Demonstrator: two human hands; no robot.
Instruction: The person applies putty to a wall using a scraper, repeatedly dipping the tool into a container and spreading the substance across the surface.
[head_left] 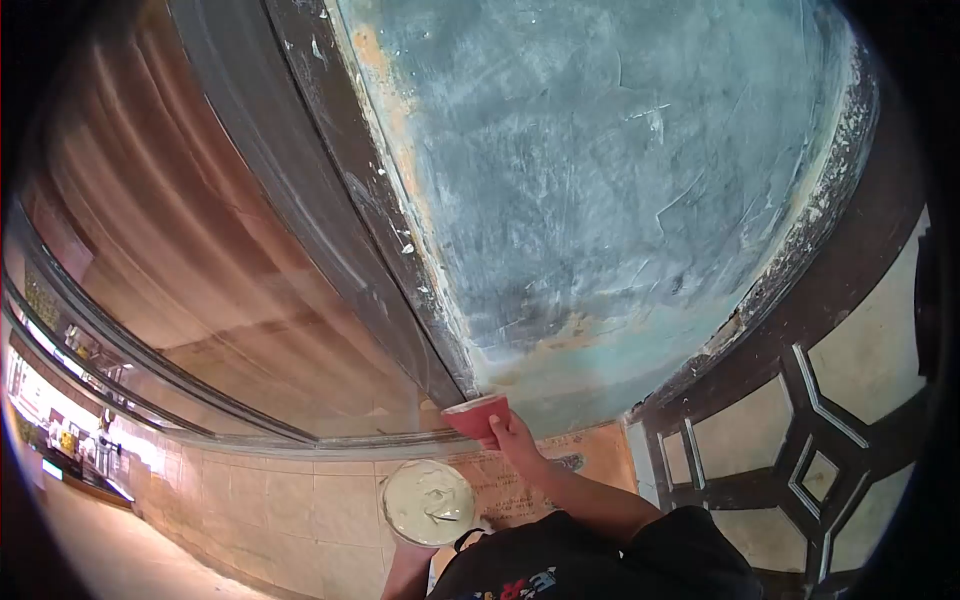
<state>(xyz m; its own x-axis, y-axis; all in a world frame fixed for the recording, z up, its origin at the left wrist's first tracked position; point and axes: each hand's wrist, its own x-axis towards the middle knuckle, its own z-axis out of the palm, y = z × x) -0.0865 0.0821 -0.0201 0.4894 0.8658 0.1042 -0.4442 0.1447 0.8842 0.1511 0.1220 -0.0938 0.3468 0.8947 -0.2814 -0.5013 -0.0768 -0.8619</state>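
Right hand (pixel 515 441) clasped on a red spreader (pixel 472 415), lower center, near the wall (pixel 610 190) — apparently spreading paste (pixel 420 497) — while the left hand (pixel 412 556), partly hidden, grips the tub (pixel 384 510) below. The next stroke calls for steady, even pressure.

Flr (pixel 300 510) was lt. brown tile w/ thin joint lines, & directly on it lay a flat orange-brown cardbd sheet (pixel 512 488) w/ dk printed txt, partly hidden from view.
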